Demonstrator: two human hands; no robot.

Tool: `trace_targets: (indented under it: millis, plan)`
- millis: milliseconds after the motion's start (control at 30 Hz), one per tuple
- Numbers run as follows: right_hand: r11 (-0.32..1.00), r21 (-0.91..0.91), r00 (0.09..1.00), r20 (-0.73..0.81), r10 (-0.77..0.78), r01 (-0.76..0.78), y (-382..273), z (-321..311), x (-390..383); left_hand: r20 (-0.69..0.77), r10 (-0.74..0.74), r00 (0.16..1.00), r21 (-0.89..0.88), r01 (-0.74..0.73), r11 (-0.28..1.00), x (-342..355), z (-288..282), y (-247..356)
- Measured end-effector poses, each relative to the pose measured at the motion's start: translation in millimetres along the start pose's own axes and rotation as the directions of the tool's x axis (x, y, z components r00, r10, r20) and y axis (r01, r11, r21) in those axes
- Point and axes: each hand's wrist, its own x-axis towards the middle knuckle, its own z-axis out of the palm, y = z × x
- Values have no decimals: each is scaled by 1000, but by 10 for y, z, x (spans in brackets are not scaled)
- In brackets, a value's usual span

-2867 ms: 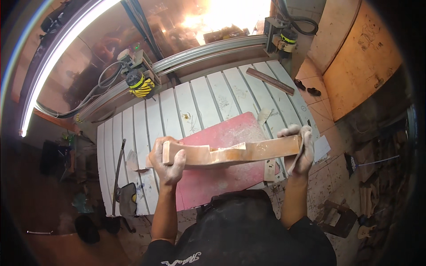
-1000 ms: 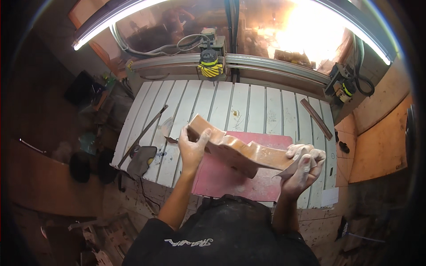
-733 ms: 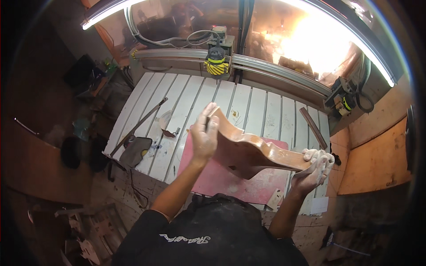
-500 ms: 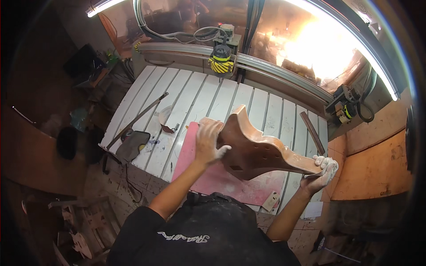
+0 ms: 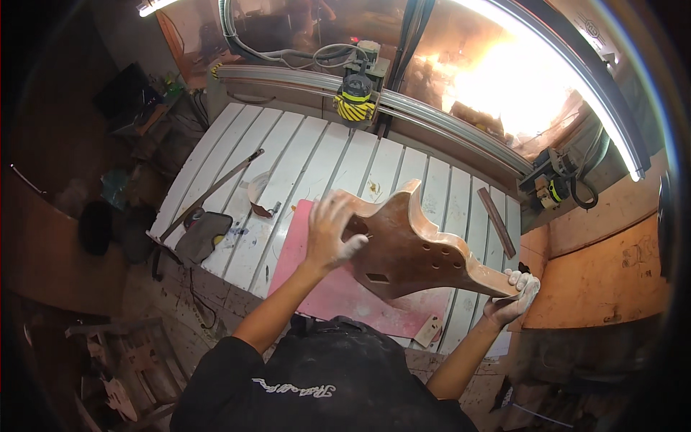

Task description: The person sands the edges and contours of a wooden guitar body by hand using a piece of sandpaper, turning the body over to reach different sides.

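A brown wooden guitar body (image 5: 410,259) with wavy, paler edges is held tilted above the table. Several round holes and a small rectangular cutout show in its flat face. My right hand (image 5: 518,297), whitened with dust, is closed around its narrow right end. At the wide left end, my left hand (image 5: 330,234) lies against the wood with its fingers spread and thumb out. Beneath the body is a pink sheet (image 5: 294,282), partly hidden and dusty. A small beige plate (image 5: 427,331) with holes sits at its near right corner.
The white slatted table (image 5: 284,162) bears a long metal bar (image 5: 216,189), a dark grey object (image 5: 205,237), a round pale disc (image 5: 258,189) and a brown strip (image 5: 497,222). Behind runs a metal rail (image 5: 281,76) carrying a yellow-and-black striped machine head (image 5: 355,106).
The guitar body has turned so that more of its flat face shows. My left hand's fingers have spread wider over its left end. My right hand keeps its grip.
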Motion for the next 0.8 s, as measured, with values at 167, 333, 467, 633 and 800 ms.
trace_targets:
  millis: [167, 333, 467, 633, 800]
  plan:
    - [1000, -26, 998, -59, 14, -16, -58, 98, -72, 50, 27, 998, 12, -28, 1000, -12, -35, -6]
    - [999, -36, 999, -49, 8, -9, -88, 118, -113, -6, -69, 998, 142, 69, 987, 71, -107, -129]
    - [1000, -23, 1000, -11, -10, 10, -101, 173, -127, 9, -14, 1000, 85, 13, 996, 36, -72, 104]
    - [1000, 27, 1000, -17, 1, -1, -97, 162, -148, 11, 33, 999, 86, -34, 996, -3, -171, -146]
    - [995, 97, 999, 45, 4, -9, -105, 13, -169, -46, -26, 999, 162, 33, 986, -57, -232, -286]
